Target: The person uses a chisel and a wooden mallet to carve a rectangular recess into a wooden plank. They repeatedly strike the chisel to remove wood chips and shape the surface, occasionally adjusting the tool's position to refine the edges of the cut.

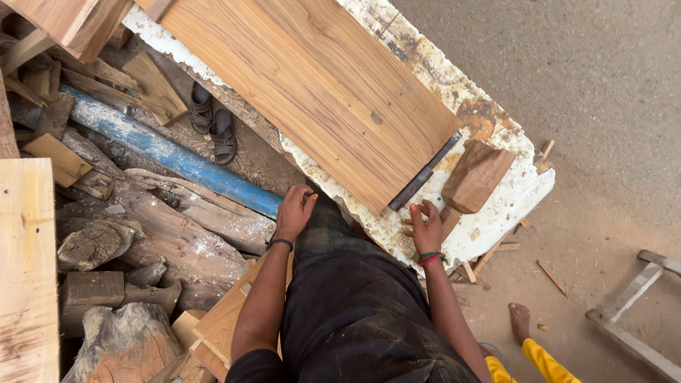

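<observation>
wooden board (pixel 319 92): flat on the white paint-stained bench (pixel 496 206), long grain running diagonally away from the body, near end close to the bench edge. dark metal bar (pixel 424 172): across the board's near end, touching or just off it; cannot tell which. brown wooden block (pixel 477 176): on the bench just right of the bar, apart from the board.

right hand (pixel 424 227): on the bench edge just below the bar, fingers loosely curled, tips near the bar's lower end, nothing pinched. left hand (pixel 294 209): at the bench's near edge beside the board's left corner, fingers bent down over the edge; grip hidden, so held or merely touched cannot be told.

judged step: positioning at the board's near end with the bar to hand. for good execution:
- keep the board fully supported on the bench, near end not overhanging.
- steady with the left hand at the corner, clear of the bar's path.
- take the bar near its lower end, square to the board's edge before pressing down.
- keep the block within reach but off the board.

surroundings: blue-painted pole (pixel 167 152) and weathered logs (pixel 170 234) left of the bench, a pair of dark sandals (pixel 213 124) beyond, pale planks (pixel 27 269) at far left. another person's bare foot (pixel 520 319) and yellow trouser leg (pixel 546 362) on the sandy ground at lower right.
</observation>
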